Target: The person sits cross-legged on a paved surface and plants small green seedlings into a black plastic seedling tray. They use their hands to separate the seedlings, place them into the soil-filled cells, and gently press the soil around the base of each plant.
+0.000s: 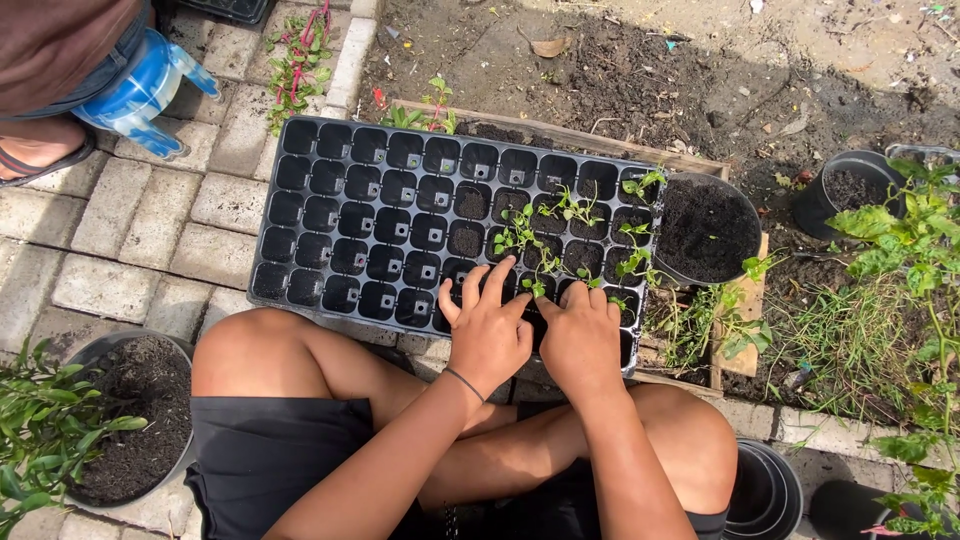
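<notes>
Fingertips of the left hand (487,335) and right hand (580,338), spread slightly apart, press at a seedling (538,287) in near-edge cells of the black seed tray (330,215); easing it free looks next.

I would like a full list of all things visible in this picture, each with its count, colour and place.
seedling tray: one, black, on the paving in front of the knees, most cells bare
seedlings: several, green, in the tray's right-hand cells
pot of soil: one, black, at the tray's right end
small pot: one, black, far right on the soil
large pot with plant: one, black, lower left
stacked pots: a few, black, lower right
spray bottle: one, blue, upper left, by another person's foot
wooden frame: one, brown, behind the tray
left hand: one, on the tray's near edge, fingers spread, wrist band
right hand: one, beside it, fingertips at a seedling cell
</notes>
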